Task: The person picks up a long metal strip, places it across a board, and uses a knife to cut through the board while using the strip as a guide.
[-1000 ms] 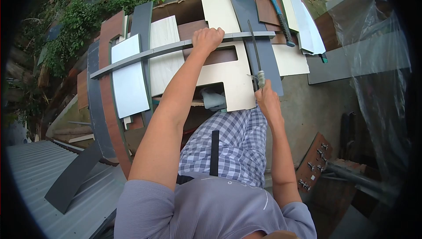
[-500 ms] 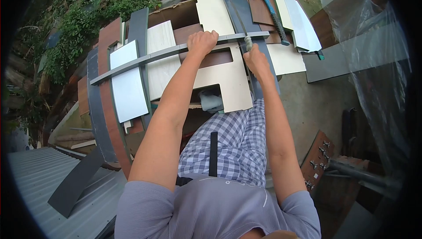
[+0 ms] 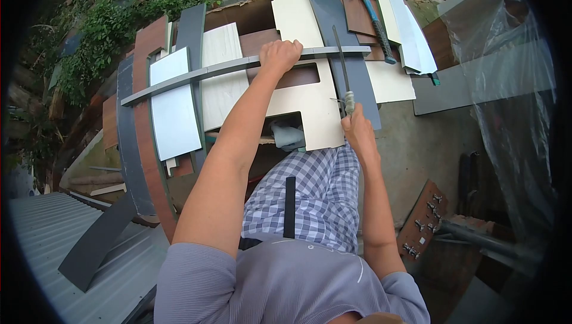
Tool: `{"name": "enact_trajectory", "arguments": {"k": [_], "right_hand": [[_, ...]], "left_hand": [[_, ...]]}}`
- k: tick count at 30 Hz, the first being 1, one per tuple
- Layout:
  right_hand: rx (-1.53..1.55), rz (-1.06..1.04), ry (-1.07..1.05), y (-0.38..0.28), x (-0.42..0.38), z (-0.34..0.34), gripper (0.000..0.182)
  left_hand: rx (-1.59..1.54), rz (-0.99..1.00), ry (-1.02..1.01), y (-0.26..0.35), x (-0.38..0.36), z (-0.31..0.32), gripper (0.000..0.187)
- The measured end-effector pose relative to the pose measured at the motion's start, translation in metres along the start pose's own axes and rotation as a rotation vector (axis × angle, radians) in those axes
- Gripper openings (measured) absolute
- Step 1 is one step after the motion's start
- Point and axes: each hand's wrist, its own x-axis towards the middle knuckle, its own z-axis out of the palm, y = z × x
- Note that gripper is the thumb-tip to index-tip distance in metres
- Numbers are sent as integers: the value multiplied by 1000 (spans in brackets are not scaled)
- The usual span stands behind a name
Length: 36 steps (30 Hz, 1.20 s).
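A long grey metal bar (image 3: 220,68) lies across several boards. My left hand (image 3: 280,57) is closed round it, right of its middle. My right hand (image 3: 359,128) grips the pale handle of a thin, long-bladed tool (image 3: 342,61), which looks like a saw. Its blade points away from me and crosses the bar near the bar's right end, above a dark grey board (image 3: 333,20). Under my left hand lies a cream board with rectangular cutouts (image 3: 322,103). A white board (image 3: 173,106) is beneath the bar's left part.
A hammer (image 3: 375,23) with a blue and black handle rests on the boards at the upper right. Clear plastic sheeting (image 3: 500,85) hangs at the right. A brown panel with metal fittings (image 3: 420,219) stands low on the right. Corrugated metal (image 3: 47,240) is at the lower left.
My right hand has drawn back towards my body with the tool, so more of the blade now lies on my side of the bar. My left hand stays on the bar.
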Motion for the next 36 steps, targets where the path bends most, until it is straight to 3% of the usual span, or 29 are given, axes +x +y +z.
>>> {"name": "enact_trajectory", "arguments": {"k": [4, 10, 16, 30, 36], "right_hand": [[14, 23, -25, 8, -7, -7, 31], [-23, -122, 47, -11, 63, -7, 30], [-93, -76, 45, -32, 100, -5, 28], [-62, -94, 57, -27, 93, 0, 29], [-30, -1, -5, -8, 24, -4, 28]], "left_hand": [[38, 13, -31, 0, 1, 3, 50], [-13, 24, 39, -3, 1, 8, 52], [-15, 12, 21, -1, 0, 3, 52], [48, -29, -2, 3, -1, 3, 52], [34, -23, 1, 2, -1, 3, 51]]}}
